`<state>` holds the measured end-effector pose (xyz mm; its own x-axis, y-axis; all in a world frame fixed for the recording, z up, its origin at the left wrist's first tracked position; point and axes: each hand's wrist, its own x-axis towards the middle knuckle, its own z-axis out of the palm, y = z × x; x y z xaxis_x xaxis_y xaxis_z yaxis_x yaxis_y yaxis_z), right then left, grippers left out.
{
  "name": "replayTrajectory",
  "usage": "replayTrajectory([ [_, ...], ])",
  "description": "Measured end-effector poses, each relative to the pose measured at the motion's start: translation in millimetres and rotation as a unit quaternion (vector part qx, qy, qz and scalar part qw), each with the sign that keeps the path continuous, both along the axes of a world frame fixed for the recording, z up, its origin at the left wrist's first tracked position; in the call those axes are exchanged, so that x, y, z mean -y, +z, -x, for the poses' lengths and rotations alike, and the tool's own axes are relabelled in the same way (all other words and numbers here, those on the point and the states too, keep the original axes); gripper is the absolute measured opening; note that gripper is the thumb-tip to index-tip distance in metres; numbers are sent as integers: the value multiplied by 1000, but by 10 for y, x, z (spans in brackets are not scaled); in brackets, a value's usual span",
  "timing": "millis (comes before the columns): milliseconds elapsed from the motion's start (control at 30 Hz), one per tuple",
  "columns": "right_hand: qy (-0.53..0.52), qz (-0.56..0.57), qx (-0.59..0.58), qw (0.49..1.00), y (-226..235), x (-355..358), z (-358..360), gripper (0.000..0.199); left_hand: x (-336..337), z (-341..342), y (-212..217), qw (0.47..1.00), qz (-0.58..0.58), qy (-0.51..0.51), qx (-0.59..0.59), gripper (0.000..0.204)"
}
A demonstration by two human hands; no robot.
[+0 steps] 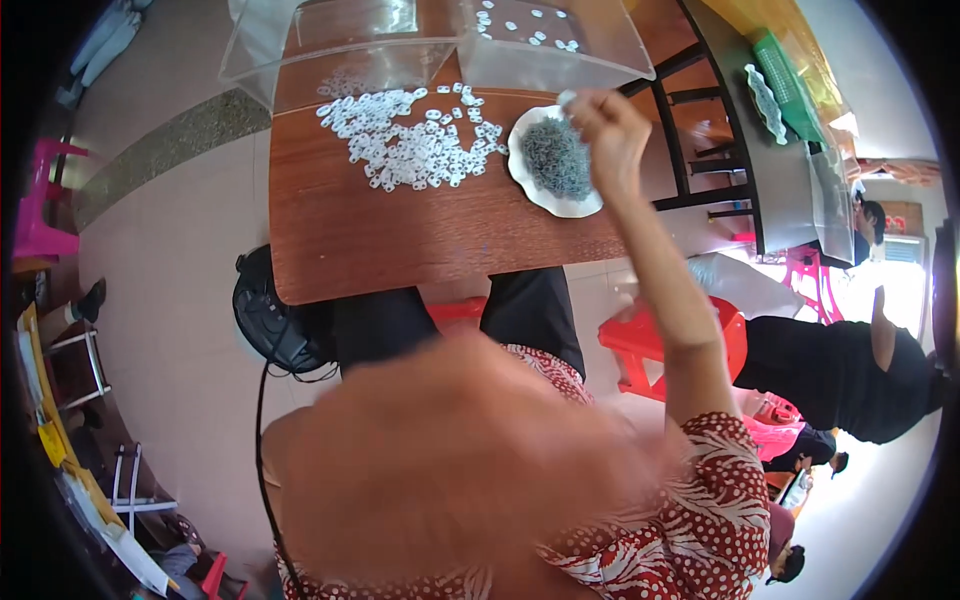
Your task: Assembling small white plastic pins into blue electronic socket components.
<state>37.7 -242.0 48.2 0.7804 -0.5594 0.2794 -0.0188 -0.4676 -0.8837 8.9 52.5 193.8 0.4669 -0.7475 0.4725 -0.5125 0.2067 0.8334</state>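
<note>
My right hand (pixel 612 128) is over the far right rim of a white wavy-edged plate (pixel 535 192), its fingers pinched together. A small white piece (pixel 567 97) shows at its fingertips. The plate holds a heap of small grey metal pieces (pixel 556 158), too fine to name; they look like screws or pins. Left of it, many small white plastic tabs with holes (pixel 415 150) lie loosely piled on the brown wooden table (pixel 400 240). My left hand (pixel 470 460) is raised close to the camera, smeared by motion; its fingers cannot be made out.
Two clear plastic bins (pixel 345 58) stand along the table's far side; the right one (pixel 555 65) has several white tabs inside. A dark table with a green basket (pixel 785 85) is at the right. Red stools (pixel 650 345) and other people (pixel 850 375) are further right.
</note>
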Motion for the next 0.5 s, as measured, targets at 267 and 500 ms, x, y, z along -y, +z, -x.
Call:
replayTrajectory([
  [267,-91,304,-47,947,78,934,-1021,17,-137,86,174,994,88,0,70,13],
  [500,-66,360,-46,929,-62,744,-937,21,-186,-240,293,970,48,-166,172,14],
])
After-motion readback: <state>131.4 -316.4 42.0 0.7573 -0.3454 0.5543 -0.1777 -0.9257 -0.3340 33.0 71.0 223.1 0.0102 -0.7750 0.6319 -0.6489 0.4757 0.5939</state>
